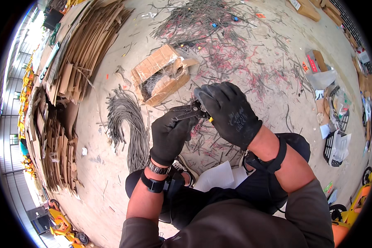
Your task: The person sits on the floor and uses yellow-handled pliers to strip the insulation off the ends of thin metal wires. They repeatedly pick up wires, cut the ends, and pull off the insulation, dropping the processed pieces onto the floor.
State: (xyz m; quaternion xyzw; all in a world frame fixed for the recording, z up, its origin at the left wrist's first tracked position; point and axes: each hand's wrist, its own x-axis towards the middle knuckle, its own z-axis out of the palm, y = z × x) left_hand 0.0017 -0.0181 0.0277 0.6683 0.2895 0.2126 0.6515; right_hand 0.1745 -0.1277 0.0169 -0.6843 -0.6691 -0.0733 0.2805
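Observation:
Both hands wear black work gloves. My left hand is closed around the dark handles of a plier-like hand tool, held level in front of me. My right hand is at the tool's head, its fingers bent over it; what those fingers hold is hidden. A small yellow piece shows beside the right hand's edge. Under and beyond the hands, short grey and red wire scraps cover the concrete floor. A bundle of long grey cables lies bent over to the left.
An open cardboard box with clear plastic inside stands beyond the hands. Flattened cardboard is piled at the left. White sheet material lies between my feet. Black plastic baskets and packaging sit at the right, and yellow vehicles at the lower right.

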